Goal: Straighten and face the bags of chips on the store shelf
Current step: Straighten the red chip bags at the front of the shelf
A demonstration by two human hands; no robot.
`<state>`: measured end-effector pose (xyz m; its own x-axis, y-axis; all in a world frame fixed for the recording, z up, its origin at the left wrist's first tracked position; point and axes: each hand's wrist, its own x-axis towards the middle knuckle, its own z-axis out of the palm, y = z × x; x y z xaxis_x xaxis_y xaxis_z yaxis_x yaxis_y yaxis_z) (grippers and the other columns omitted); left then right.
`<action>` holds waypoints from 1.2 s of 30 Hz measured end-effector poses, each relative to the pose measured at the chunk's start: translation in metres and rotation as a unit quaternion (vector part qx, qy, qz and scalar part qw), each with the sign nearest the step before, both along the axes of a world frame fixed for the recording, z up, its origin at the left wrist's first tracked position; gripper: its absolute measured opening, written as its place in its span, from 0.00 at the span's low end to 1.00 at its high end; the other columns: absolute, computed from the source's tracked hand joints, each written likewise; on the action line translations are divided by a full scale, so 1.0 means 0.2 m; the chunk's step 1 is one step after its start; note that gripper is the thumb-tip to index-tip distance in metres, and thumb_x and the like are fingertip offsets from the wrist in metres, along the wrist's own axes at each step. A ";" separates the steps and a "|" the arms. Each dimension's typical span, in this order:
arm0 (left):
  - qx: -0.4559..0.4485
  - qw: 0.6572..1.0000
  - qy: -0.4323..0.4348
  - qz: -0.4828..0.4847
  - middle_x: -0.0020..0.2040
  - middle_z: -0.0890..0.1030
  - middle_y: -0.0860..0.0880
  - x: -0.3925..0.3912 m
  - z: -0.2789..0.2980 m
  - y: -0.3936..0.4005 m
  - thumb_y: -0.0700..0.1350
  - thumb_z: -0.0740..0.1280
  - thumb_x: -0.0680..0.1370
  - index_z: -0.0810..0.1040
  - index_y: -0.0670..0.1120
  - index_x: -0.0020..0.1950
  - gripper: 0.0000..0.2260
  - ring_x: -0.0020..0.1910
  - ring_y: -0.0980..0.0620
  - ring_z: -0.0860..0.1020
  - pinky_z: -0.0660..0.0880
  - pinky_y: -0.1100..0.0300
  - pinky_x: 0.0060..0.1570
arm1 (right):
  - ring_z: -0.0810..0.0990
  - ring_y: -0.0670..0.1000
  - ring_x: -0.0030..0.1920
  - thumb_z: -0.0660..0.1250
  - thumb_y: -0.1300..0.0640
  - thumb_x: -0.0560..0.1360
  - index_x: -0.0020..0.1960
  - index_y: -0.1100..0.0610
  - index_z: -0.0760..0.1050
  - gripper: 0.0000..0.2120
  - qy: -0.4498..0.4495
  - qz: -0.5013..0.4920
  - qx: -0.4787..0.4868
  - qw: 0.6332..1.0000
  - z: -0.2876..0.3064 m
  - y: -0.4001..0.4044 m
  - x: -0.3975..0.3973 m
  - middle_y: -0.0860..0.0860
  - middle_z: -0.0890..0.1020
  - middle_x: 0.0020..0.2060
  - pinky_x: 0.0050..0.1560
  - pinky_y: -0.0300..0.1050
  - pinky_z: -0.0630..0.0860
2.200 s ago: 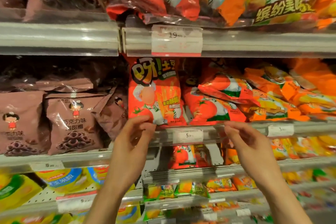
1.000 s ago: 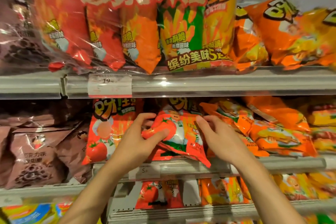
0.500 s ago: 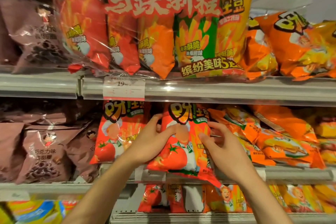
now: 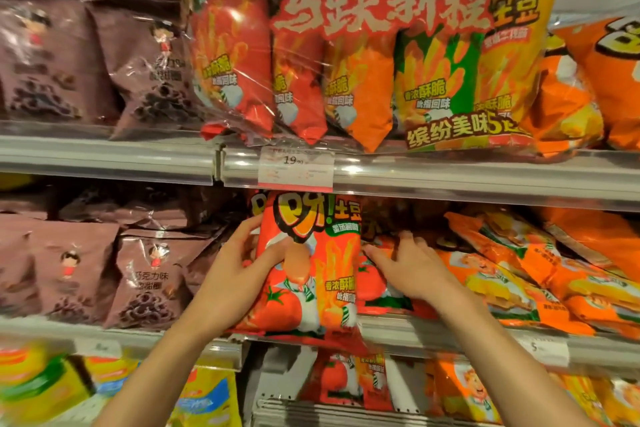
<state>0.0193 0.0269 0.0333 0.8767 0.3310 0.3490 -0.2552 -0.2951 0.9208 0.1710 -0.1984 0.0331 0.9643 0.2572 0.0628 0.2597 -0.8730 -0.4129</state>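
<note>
A red tomato-flavour chip bag [image 4: 311,274] stands upright at the front of the middle shelf [image 4: 450,333], its front facing me. My left hand [image 4: 239,274] grips its left edge, thumb across the front. My right hand [image 4: 412,270] reaches just past the bag's right edge and rests with spread fingers on another red bag [image 4: 372,282] lying behind it. Orange chip bags [image 4: 519,274] lie slumped and tilted in a pile to the right on the same shelf.
Brown chocolate-ring snack bags [image 4: 145,274] fill the shelf on the left. The upper shelf holds a large red multipack [image 4: 363,45] and more orange bags [image 4: 595,80]. A price tag [image 4: 296,168] hangs on the upper rail. Lower shelves hold red, orange and yellow bags.
Both hands lifted the fallen red bag, stood it upright and shifted it left in front of the first one. My right hand then let go and moved onto the bag behind.
</note>
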 end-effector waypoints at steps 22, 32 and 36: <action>-0.002 1.000 -0.023 -0.001 0.59 0.84 0.56 -0.02 -0.03 0.12 0.58 0.69 0.76 0.74 0.60 0.69 0.21 0.56 0.55 0.84 0.78 0.54 0.55 | 0.72 0.62 0.69 0.73 0.42 0.73 0.76 0.54 0.58 0.39 -0.114 -0.021 0.296 0.948 -0.07 0.13 0.21 0.58 0.72 0.71 0.67 0.60 0.70; -0.013 1.000 -0.022 -0.012 0.58 0.85 0.56 -0.01 -0.05 0.13 0.60 0.70 0.75 0.74 0.61 0.69 0.22 0.56 0.54 0.84 0.79 0.56 0.52 | 0.74 0.59 0.67 0.66 0.34 0.75 0.72 0.63 0.67 0.38 0.057 -0.027 0.026 0.998 -0.01 -0.01 0.25 0.59 0.73 0.69 0.59 0.46 0.71; -0.015 0.999 -0.027 -0.015 0.59 0.85 0.56 0.00 -0.05 0.13 0.63 0.72 0.73 0.75 0.64 0.67 0.22 0.57 0.54 0.84 0.77 0.53 0.55 | 0.76 0.63 0.64 0.67 0.46 0.78 0.70 0.62 0.65 0.28 -0.011 -0.073 0.084 0.994 -0.02 0.00 0.26 0.61 0.76 0.65 0.57 0.49 0.72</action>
